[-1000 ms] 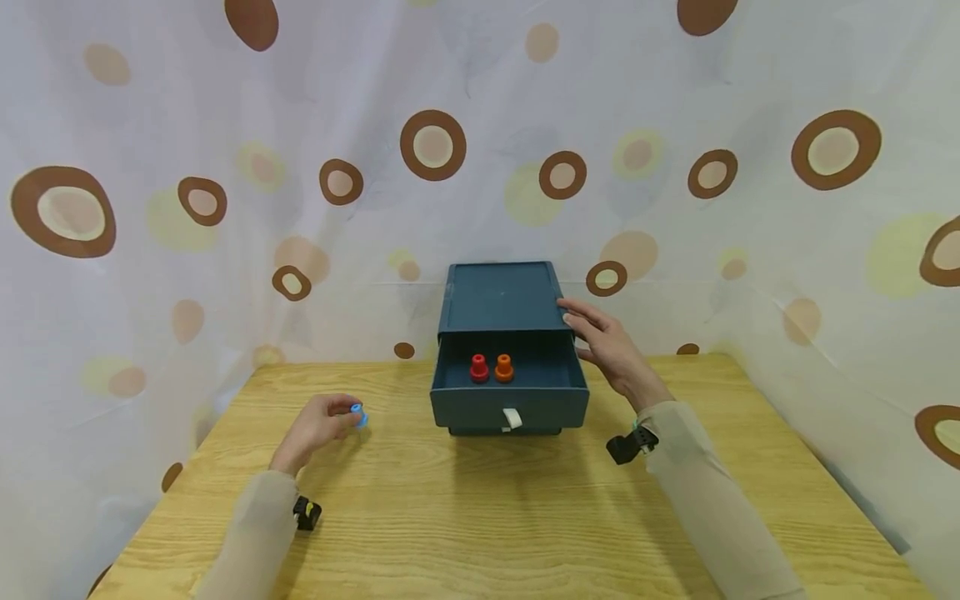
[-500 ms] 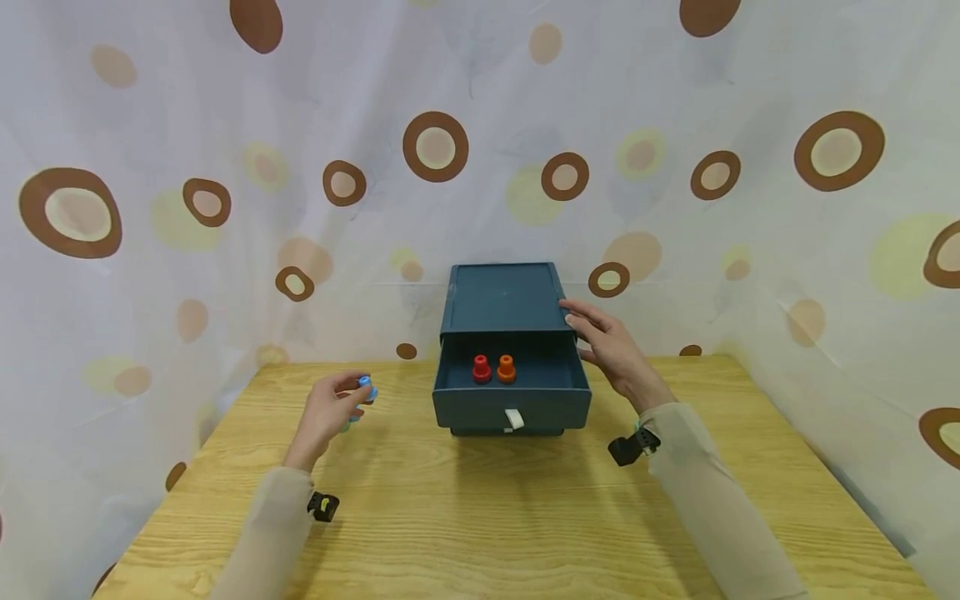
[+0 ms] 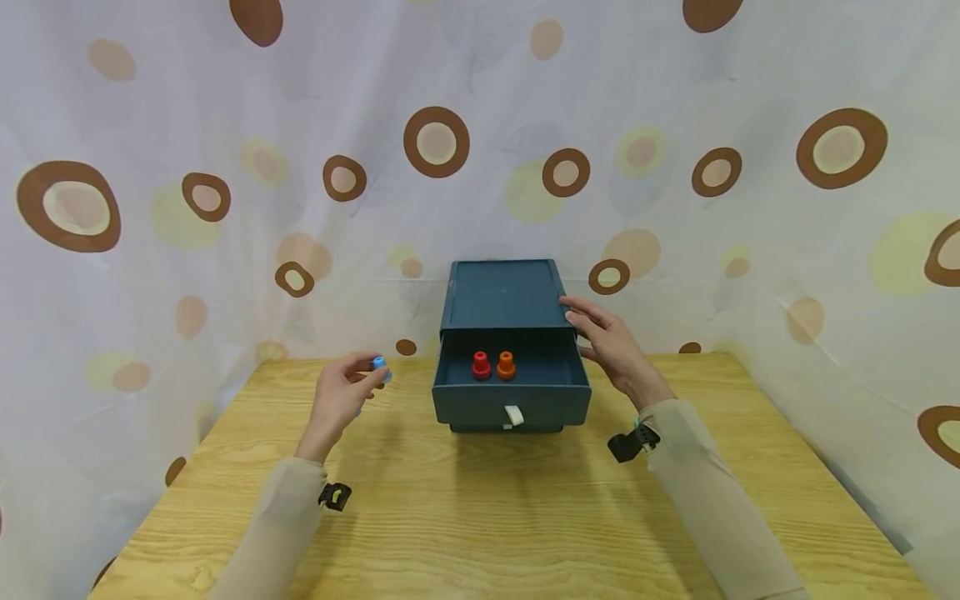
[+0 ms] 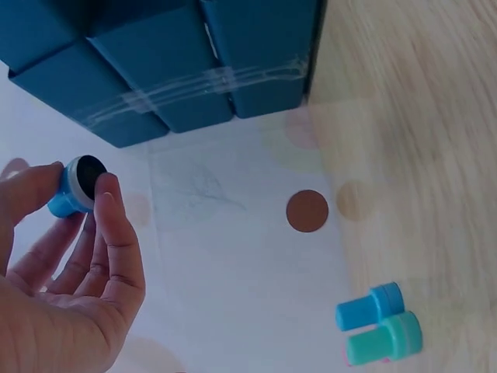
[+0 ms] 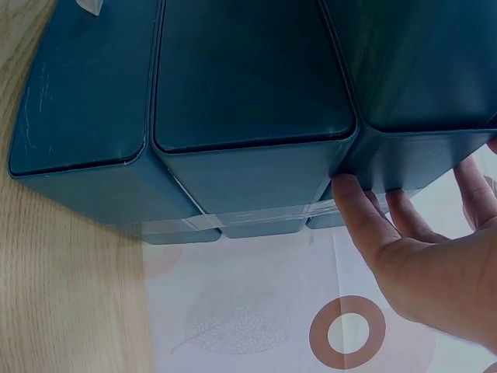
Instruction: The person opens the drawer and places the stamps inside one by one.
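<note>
Your left hand (image 3: 339, 398) pinches a blue piece (image 4: 68, 189) between thumb and fingers, above the tabletop (image 3: 465, 517); another blue piece (image 4: 370, 306) and a green piece (image 4: 384, 339) sit below. Right of these fingers, a pulled-out drawer (image 3: 472, 406) holds red (image 3: 481, 367) and orange (image 3: 506, 367) pieces; your right hand (image 3: 617, 350), fingers loosely spread, touches the cabinet (image 3: 502, 294).

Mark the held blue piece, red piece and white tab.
Held blue piece (image 4: 68, 193), left wrist view: its blue side.
Red piece (image 3: 481, 367), head view: body's middle.
White tab (image 3: 513, 415), head view: face's middle.
</note>
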Demonstrator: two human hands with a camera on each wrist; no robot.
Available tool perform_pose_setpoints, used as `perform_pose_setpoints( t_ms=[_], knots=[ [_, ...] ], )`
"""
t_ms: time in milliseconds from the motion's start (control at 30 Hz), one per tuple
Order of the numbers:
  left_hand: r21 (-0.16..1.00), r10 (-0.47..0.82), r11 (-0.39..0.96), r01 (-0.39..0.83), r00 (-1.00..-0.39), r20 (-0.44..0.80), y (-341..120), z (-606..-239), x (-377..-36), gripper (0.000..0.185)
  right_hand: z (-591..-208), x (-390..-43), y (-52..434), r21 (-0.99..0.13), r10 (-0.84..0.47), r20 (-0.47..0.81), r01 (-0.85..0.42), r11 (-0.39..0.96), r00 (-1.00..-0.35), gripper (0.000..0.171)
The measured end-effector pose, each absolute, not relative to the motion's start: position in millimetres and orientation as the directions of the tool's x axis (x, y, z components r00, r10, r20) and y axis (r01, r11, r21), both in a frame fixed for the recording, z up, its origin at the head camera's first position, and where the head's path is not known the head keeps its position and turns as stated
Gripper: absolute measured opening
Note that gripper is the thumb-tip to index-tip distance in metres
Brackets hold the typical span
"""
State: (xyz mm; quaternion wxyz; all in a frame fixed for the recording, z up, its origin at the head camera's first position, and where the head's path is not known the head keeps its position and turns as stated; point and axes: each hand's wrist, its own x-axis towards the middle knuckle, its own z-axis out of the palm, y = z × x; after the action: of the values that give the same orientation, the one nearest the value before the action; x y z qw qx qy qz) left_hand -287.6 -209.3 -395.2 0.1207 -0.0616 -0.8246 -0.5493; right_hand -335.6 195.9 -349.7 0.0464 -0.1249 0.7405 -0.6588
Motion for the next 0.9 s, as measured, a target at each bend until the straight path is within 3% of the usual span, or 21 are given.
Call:
perform_pose_setpoints(
  t_ms=[533,900],
  knots=[
    [0.934,-0.047,0.208,0.291,-0.951,0.307,-181,-367,-281,0.033,-352,-333,197,-0.989,-0.242,0.092,-0.117,0.092,-0.966,0.052],
    [0.907,-0.02,0.191,0.375,-0.922,0.386,-156,-350,-282,0.033,-350,-335,195,-0.989,-0.241,0.092,-0.118,0.094,-0.966,0.052]
  ],
)
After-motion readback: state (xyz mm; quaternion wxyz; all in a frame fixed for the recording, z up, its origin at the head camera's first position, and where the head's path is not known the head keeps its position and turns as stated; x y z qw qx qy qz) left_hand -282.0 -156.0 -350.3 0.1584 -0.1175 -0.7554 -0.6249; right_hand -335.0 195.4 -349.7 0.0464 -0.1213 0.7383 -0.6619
